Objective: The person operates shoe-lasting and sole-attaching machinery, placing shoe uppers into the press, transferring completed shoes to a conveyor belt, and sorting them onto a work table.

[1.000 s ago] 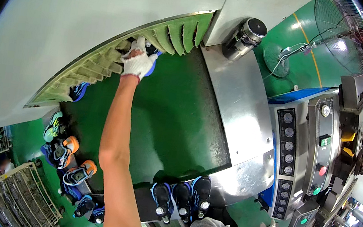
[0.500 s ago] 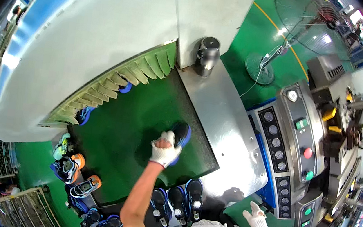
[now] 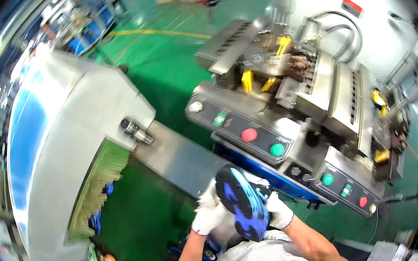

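Observation:
A sports shoe (image 3: 245,204) is held up in front of my body, its black, blue and light-blue sole facing up. My left hand (image 3: 210,215), in a white knit glove, grips it along its left side, with the fingers somewhat blurred. On the other side my gloved right hand (image 3: 278,211) holds the shoe's edge, its fingers partly hidden behind it. Below my left forearm, more dark shoes (image 3: 208,253) with blue trim stand at the belt's near end, partly covered by my arm.
To the left is a grey machine (image 3: 74,98) with a green strip curtain (image 3: 94,189) over a green belt (image 3: 144,211). Blue-soled shoes show at the curtain. A metal ledge (image 3: 185,153) runs towards me. Ahead stand presses with a button panel (image 3: 241,126) and a second panel (image 3: 345,186).
My view has swung right towards the presses. The shoe my left hand was on at the belt is now lifted off it, and my right hand has come in and taken hold too.

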Motion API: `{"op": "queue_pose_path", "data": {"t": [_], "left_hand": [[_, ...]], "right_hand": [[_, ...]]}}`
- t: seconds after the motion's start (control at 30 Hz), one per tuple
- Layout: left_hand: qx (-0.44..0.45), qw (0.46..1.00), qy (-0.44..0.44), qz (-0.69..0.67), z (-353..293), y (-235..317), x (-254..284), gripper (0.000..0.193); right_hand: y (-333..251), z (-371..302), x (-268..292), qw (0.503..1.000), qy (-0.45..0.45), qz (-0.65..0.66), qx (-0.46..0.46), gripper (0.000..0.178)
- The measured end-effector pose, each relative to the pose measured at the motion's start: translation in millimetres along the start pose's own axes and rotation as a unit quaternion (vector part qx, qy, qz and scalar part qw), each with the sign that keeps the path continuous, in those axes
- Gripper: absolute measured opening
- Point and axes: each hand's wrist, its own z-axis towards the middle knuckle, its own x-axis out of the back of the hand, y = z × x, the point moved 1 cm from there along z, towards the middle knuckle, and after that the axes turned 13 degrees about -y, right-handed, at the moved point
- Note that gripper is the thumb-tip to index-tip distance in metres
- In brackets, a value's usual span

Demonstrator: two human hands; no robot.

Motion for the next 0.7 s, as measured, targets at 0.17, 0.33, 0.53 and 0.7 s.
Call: {"op": "queue_pose_path", "data": {"t": [0.17,0.33,0.53,0.7], "left_hand": [[-0.118,0.989,-0.013,-0.084,65,1,-40,0.053],[-0.018,0.995,0.025,-0.094,96,-25,-93,0.046],[0.019,0.991,-0.069,0.110,110,2,-153,0.040],[0.026,0.995,-0.068,0.062,96,-11,-141,0.042]], "right_hand": [[-80,-62,-2,0.994,0.049,-0.047,0.087,0.076],[-139,-119,3,0.980,-0.055,0.013,0.188,0.086],[-186,-133,6,0.970,-0.094,0.019,0.224,0.092],[-185,-128,2,0.957,-0.072,-0.002,0.279,0.089]]}}
